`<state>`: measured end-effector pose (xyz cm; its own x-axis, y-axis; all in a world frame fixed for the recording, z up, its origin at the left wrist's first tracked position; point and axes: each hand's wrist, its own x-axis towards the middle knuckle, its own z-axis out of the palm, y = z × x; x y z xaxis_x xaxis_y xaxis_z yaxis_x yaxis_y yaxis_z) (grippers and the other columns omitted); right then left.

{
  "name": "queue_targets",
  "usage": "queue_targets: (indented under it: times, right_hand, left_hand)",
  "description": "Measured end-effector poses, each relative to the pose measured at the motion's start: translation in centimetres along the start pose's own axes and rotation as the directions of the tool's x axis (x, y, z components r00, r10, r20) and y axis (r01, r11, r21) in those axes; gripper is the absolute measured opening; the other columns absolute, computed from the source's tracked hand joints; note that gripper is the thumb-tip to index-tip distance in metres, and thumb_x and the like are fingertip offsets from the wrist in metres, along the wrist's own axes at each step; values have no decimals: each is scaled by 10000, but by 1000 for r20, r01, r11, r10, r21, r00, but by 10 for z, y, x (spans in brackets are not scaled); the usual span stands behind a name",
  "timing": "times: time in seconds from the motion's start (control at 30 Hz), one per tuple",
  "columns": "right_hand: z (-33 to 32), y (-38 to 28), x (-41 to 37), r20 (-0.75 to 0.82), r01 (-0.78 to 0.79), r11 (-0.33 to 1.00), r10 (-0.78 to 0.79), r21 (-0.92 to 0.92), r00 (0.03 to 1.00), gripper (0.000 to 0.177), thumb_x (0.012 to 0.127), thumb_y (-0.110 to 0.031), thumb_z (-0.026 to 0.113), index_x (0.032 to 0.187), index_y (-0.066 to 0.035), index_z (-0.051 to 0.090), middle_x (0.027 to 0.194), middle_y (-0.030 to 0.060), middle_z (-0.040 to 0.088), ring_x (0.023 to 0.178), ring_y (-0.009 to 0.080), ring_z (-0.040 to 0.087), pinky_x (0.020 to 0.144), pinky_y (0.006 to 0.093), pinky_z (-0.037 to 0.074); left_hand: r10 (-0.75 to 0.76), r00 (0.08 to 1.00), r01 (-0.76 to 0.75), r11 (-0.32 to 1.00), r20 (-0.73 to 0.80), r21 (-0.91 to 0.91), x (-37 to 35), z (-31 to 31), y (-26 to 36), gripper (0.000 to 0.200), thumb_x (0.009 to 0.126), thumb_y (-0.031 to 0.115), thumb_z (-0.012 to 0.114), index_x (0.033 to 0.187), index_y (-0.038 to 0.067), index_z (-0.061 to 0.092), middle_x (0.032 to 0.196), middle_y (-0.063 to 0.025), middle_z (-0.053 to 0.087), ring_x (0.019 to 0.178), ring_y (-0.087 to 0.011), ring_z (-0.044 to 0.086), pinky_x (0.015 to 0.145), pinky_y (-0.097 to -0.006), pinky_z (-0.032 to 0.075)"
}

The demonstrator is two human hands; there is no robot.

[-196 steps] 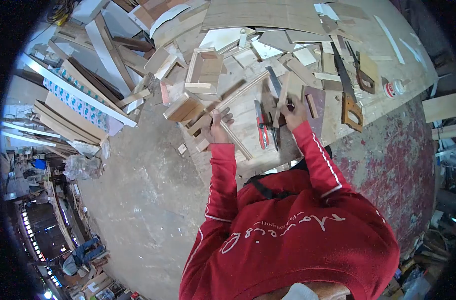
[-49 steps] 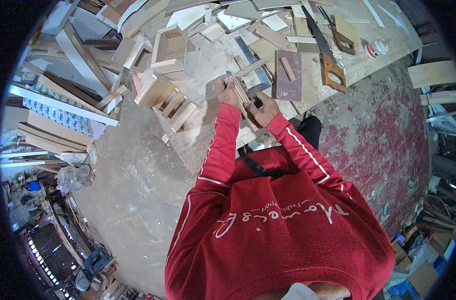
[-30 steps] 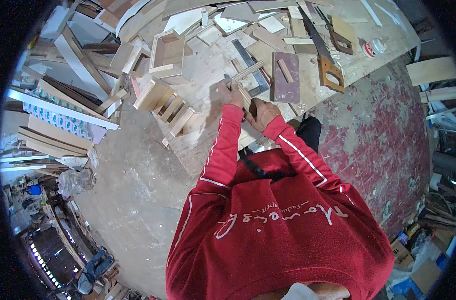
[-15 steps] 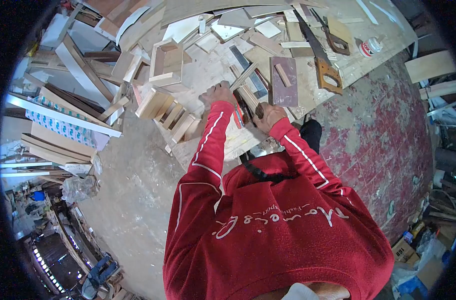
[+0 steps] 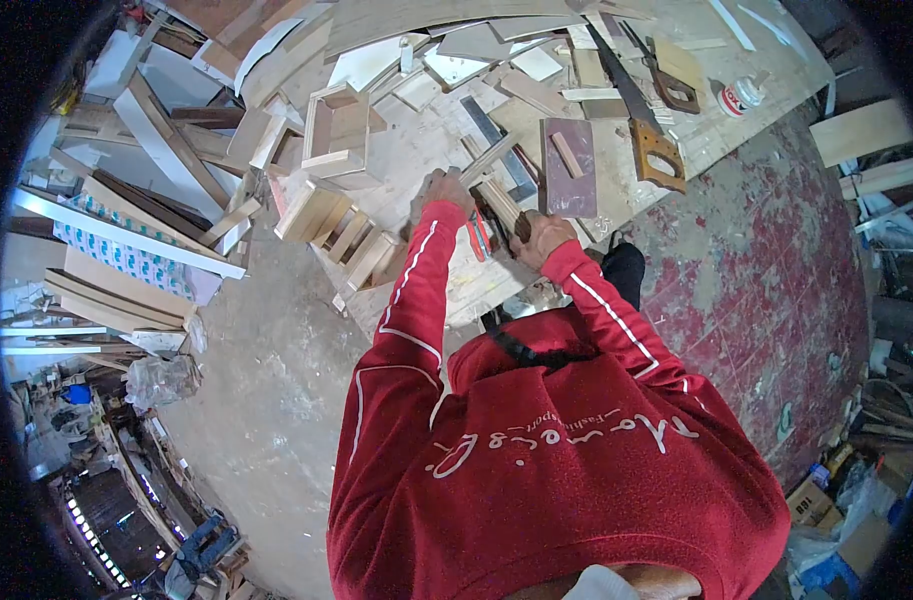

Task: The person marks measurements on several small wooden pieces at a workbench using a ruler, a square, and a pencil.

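Observation:
My left hand [image 5: 442,190] is closed at the near end of a thin wood strip [image 5: 489,160], which slants up and to the right. To its right, my right hand [image 5: 546,241] is closed around the near end of a pale, grooved wood piece [image 5: 500,203]; a dark patch shows at that end, too small to make out. Between my hands a pair of red-handled pliers [image 5: 478,238] lies on the workbench [image 5: 466,290]. A flat metal bar [image 5: 486,125] lies just beyond the strip. My fingertips are partly hidden.
Left of my hands stand a slatted wooden piece [image 5: 341,235] and an open wooden box [image 5: 336,135]. To the right are a purplish board [image 5: 582,195] bearing a small wood stick [image 5: 566,155], a wooden-handled handsaw [image 5: 644,140] and a white tub [image 5: 738,97]. Offcuts crowd the far side.
My left hand has shifted slightly right and down, and the wood strip's tilt has changed a little. More of the red-handled pliers shows. My right hand has barely moved.

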<state>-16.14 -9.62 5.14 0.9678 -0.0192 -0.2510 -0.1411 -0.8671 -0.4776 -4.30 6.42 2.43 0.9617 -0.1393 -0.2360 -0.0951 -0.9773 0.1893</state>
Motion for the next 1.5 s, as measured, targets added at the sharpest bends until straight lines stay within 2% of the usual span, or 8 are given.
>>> queue_targets:
  times: [0.23,0.37,0.57,0.63,0.77,0.83,1.17,1.5]
  right_hand:
    - [-2,-1,0,-43,45,998,-43,51,998,415,692,-363,596,882,3,552,696,223,599,718,368,604,701,427,481]
    - [4,-1,2,-65,26,998,-23,51,998,418,690,-370,602,885,-2,556,724,236,602,728,381,606,694,435,486]
    - [12,4,5,-53,60,997,-58,41,997,424,689,-386,604,892,-17,553,746,241,602,727,387,602,679,436,490]
    - [12,3,4,-55,43,999,-42,20,998,428,687,-391,604,895,-21,548,739,240,600,722,383,601,671,435,490]
    - [14,4,3,-78,84,995,-80,46,994,443,681,-403,604,904,-26,535,720,242,590,706,374,599,648,431,492]
    - [21,7,3,-116,90,996,-88,16,989,434,679,-399,606,892,-27,538,718,240,592,703,372,600,648,430,492]
    - [3,-5,-5,-105,81,996,-77,36,992,393,673,-364,609,852,-15,572,717,202,613,696,359,607,657,425,493]
    - [7,-3,-6,-98,90,994,-84,54,992,391,681,-363,598,856,-14,581,707,212,608,694,362,606,668,427,493]
  left_hand:
    - [147,989,-125,823,-6,-555,9,13,-22,315,775,185,543,1075,107,599,733,-109,629,651,-205,602,650,-339,490]
    - [38,994,23,837,99,-547,6,14,-20,316,817,157,512,1119,103,583,780,-94,633,629,-158,594,591,-303,490]
    - [-55,989,145,527,136,-837,-2,22,-19,270,861,106,473,1103,75,588,841,-70,628,614,-122,577,538,-234,494]
    - [-3,998,60,160,61,-985,7,46,-35,275,832,53,507,1093,69,592,869,-82,633,683,-152,600,572,-247,514]
    - [54,988,-152,492,-144,-857,23,78,-50,324,789,-5,539,1094,89,595,917,-93,644,776,-178,615,649,-266,517]
    - [30,993,-81,886,-118,-456,-16,15,-23,359,754,39,587,1096,146,599,954,-111,650,843,-204,624,735,-296,503]
    - [83,979,-144,929,-187,-341,-21,20,-24,369,701,185,648,1067,192,596,923,-101,652,846,-236,628,735,-315,485]
    - [71,967,-192,831,-243,-522,-20,23,-25,223,730,204,589,936,139,643,901,-129,641,858,-289,611,757,-363,477]
